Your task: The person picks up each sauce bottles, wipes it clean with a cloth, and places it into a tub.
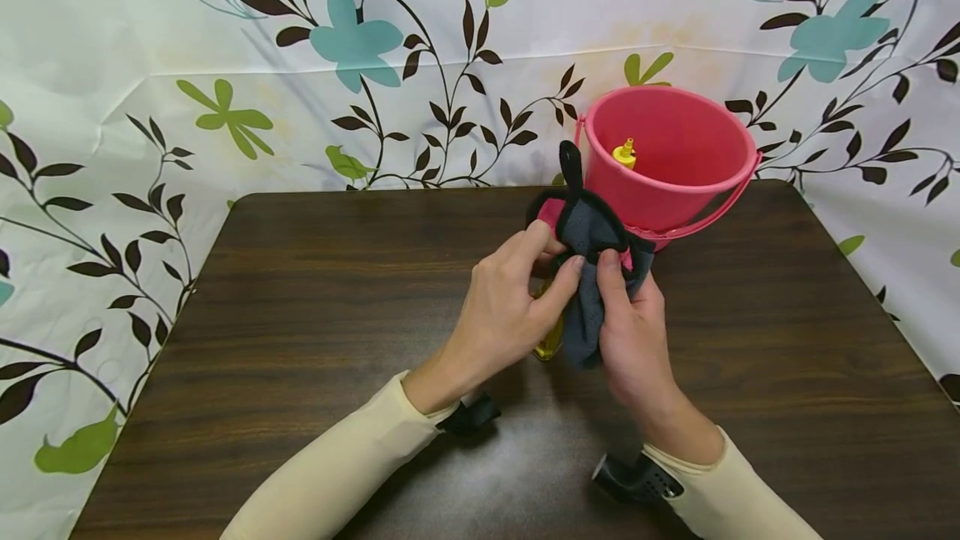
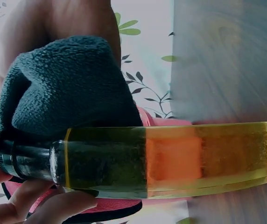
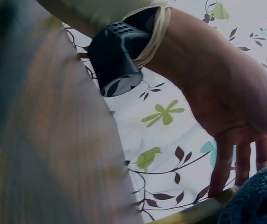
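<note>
My left hand (image 1: pixel 504 307) holds a glass bottle of yellow liquid (image 2: pixel 231 158) by its dark-capped neck, fingers curled round the cap end in the left wrist view. In the head view the bottle is mostly hidden behind this hand; only its lower part shows. My right hand (image 1: pixel 636 344) grips a grey cloth (image 1: pixel 588 227) with black edging and a pink reverse side, thumb on the front. The cloth is bunched against the bottle's neck, and its black loop sticks up at the top. Both thumbs are close together on the cloth.
Behind the hands, to the right, a pink bucket (image 1: pixel 675 198) stands at the far side of the dark wooden table (image 1: pixel 315 298). A yellow bottle with a pointed nozzle (image 1: pixel 625 154) pokes up inside it. A leaf-patterned sheet (image 1: pixel 420 40) hangs behind the table.
</note>
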A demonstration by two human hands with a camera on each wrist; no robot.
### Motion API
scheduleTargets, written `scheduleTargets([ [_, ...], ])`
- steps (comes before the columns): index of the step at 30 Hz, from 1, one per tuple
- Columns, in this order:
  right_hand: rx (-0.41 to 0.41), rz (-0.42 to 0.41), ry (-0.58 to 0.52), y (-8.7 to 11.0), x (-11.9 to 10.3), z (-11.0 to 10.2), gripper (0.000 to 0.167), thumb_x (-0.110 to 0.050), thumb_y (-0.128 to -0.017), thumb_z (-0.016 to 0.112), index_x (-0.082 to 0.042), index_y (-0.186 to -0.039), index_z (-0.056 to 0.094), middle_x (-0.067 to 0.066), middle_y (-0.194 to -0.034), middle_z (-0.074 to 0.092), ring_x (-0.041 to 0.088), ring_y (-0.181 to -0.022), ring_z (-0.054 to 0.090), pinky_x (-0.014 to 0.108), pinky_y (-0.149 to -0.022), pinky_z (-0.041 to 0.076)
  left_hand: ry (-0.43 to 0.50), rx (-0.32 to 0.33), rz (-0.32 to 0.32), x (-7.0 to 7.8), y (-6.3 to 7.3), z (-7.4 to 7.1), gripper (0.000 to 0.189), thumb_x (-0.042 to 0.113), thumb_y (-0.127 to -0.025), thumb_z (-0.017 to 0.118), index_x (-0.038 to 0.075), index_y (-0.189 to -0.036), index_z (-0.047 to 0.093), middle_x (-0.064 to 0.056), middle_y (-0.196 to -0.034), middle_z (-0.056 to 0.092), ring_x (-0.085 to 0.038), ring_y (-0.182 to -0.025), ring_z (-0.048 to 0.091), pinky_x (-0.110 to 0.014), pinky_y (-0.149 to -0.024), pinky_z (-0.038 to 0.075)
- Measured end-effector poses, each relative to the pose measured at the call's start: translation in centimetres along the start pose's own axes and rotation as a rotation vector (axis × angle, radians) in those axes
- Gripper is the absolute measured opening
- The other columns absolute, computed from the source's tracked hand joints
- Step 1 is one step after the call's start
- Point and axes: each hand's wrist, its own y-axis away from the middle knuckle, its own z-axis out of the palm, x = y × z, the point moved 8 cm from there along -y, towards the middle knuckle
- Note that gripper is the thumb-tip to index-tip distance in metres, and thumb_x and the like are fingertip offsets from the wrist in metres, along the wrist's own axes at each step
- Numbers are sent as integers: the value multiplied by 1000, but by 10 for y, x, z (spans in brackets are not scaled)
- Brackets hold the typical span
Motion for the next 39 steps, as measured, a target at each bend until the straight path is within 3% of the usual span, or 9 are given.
scheduleTargets([
  [6,8,62,4,-3,16,-4,38,-34,-114,43,-9,-142,52,-5,-114,68,8,-103,67,21,-91,56,0,-1,-11,-2,0,-1,20,28,-102,67,10,-101,58,-5,-108,73,-14,-93,79,-32,-85,63],
  [12,0,144,28,-2,32,-13,37,-37,-114,43,-12,-141,51,-6,-113,66,10,-103,65,22,-89,56,10,-17,3,0,0,1,19,27,-102,68,12,-100,57,-2,-105,72,-11,-91,76,-28,-84,61],
  [18,-3,165,38,-1,40,-19,34,-38,-114,43,-16,-139,51,-6,-113,65,10,-102,65,23,-86,56,4,-22,15,1,1,1,19,27,-102,68,12,-100,57,-3,-102,71,-11,-86,73,-28,-79,61],
  [23,8,186,70,-1,49,-24,35,-38,-114,44,-15,-140,51,-8,-112,65,10,-103,64,23,-86,56,4,-18,13,1,1,2,21,27,-102,68,10,-99,56,-4,-102,71,-13,-84,71,-36,-76,62],
  [27,26,237,194,-1,67,-34,37,-37,-114,44,-13,-141,53,-8,-114,64,8,-105,60,22,-88,53,-3,-21,7,0,1,2,20,27,-102,67,10,-101,57,-5,-110,74,-15,-89,75,-35,-80,63],
  [31,9,262,358,-1,86,-43,36,-30,-114,44,-12,-144,55,0,-123,63,8,-107,58,20,-87,51,-14,-26,11,1,2,2,19,28,-103,67,10,-105,60,-5,-114,74,-16,-95,77,-33,-84,63],
  [35,-32,200,494,-5,92,-47,38,-20,-114,46,-15,-151,54,9,-143,63,14,-120,57,25,-98,47,-27,-17,21,1,3,2,18,28,-103,67,11,-105,60,-4,-112,74,-15,-95,77,-34,-85,63],
  [39,-42,129,656,-11,90,-49,37,-14,-112,47,-16,-148,58,14,-143,65,24,-122,58,39,-101,44,-36,-14,28,2,2,2,18,28,-103,67,12,-103,60,-3,-111,74,-14,-94,76,-34,-85,63],
])
